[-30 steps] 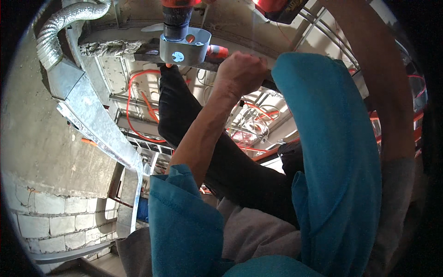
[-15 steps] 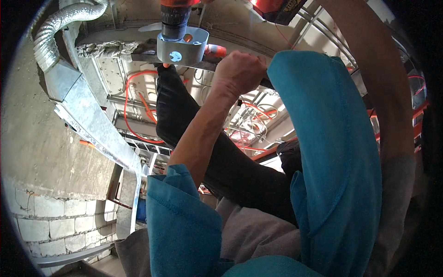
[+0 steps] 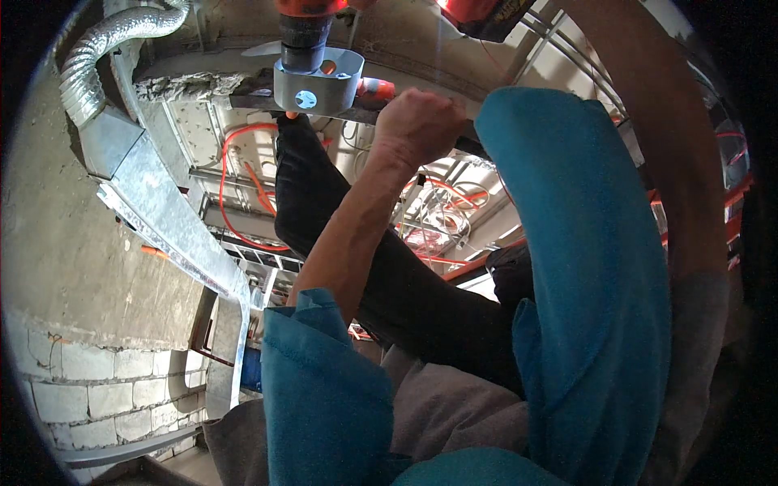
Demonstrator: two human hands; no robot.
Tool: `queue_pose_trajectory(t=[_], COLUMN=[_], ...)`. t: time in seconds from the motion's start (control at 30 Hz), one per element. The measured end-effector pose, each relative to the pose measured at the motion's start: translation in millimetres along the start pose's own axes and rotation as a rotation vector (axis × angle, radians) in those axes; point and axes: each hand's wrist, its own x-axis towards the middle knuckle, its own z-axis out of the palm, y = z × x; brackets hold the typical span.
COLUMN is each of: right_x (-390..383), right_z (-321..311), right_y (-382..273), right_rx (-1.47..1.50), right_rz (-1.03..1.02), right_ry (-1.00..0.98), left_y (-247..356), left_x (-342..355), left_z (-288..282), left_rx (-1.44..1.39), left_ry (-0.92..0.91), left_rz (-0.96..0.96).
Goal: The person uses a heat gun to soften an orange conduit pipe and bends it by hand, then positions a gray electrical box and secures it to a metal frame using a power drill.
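Note:
My left hand (image 3: 423,127) is closed in a fist around a long dark bar (image 3: 353,111), which shows on both sides of it. Left of the knuckles is a short orange-red cylinder (image 3: 376,88), beside a grey rounded housing (image 3: 320,85) with a round hole. The black collar (image 3: 305,44) of a red power tool (image 3: 312,6) enters this housing from above. A red and black block (image 3: 489,18) is cut by the upper edge. A teal sleeve (image 3: 579,235) rises on the right, but no right hand shows at its end.
A shaded bare arm (image 3: 673,121) with a grey sleeve runs along the right rim; whose it is I cannot tell. Black fabric (image 3: 389,275) lies behind my forearm. At left are a ribbed silver duct (image 3: 85,69), metal ducting (image 3: 170,211) and a block wall (image 3: 89,397). Orange cable (image 3: 224,182) loops behind.
The power tool and grey housing have shifted slightly left. The teal sleeve on the right has moved a little to the right; my left hand keeps its grip on the bar.

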Motion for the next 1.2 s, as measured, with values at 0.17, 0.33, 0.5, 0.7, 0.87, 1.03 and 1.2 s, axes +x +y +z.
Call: queue_pose_trajectory(t=[0.17, 0.33, 0.5, 0.7, 0.87, 1.03, 1.2], right_x=[1, 0, 5, 9, 12, 9, 3], right_z=[-3, -1, -8, -5, 4, 10, 10], right_y=[4, -3, -6, 4, 2, 8, 2], right_rx=[0.027, 0.026, 0.007, 0.003, 0.048, 0.187, 0.046], right_rz=[-0.003, 0.007, 0.088, 0.048, 0.038, -0.179, 0.062], right_ry=[-0.062, -0.035, -0.087, -0.07, -0.12, -0.19, -0.004], left_y=[0, -4, -2, 6, 10, 6, 8], left_x=[2, 2, 0, -5, -10, -7, -7], left_z=[0, 9, 2, -17, -11, -2, -1], left_rx=[0.036, 0.029, 0.005, -0.023, -0.091, -0.115, 0.016], left_ry=[0.026, 0.01, 0.039, 0.041, 0.104, 0.155, 0.221], left_rz=[0.031, 0.04, 0.06, -0.038, -0.119, -0.128, -0.06])
